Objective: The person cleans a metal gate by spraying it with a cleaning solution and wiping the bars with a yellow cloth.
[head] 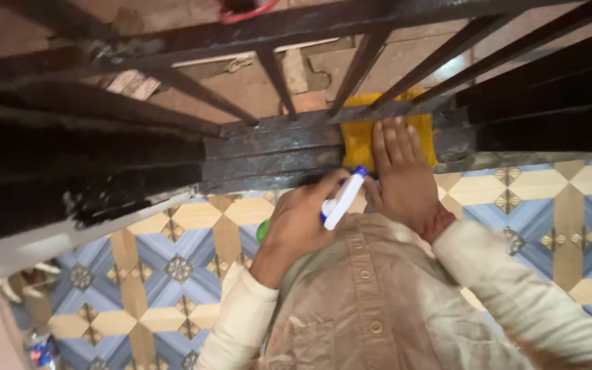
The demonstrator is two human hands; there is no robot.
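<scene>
My right hand point(400, 170) lies flat, fingers together, pressing a yellow cloth point(358, 140) against the dark bottom rail point(268, 152) of a black metal railing. My left hand point(301, 220) is closed around a spray bottle with a white and blue nozzle point(343, 197), held just left of the right hand; a bit of the green bottle body point(262, 231) shows below the fingers. The nozzle points up toward the cloth and rail.
Black slanted bars point(358, 68) rise from the rail, with a brown floor seen far below between them. The floor on my side has blue, cream and tan patterned tiles point(556, 199). A plastic bottle point(41, 351) lies at the bottom left. My beige shirt point(364, 294) fills the lower centre.
</scene>
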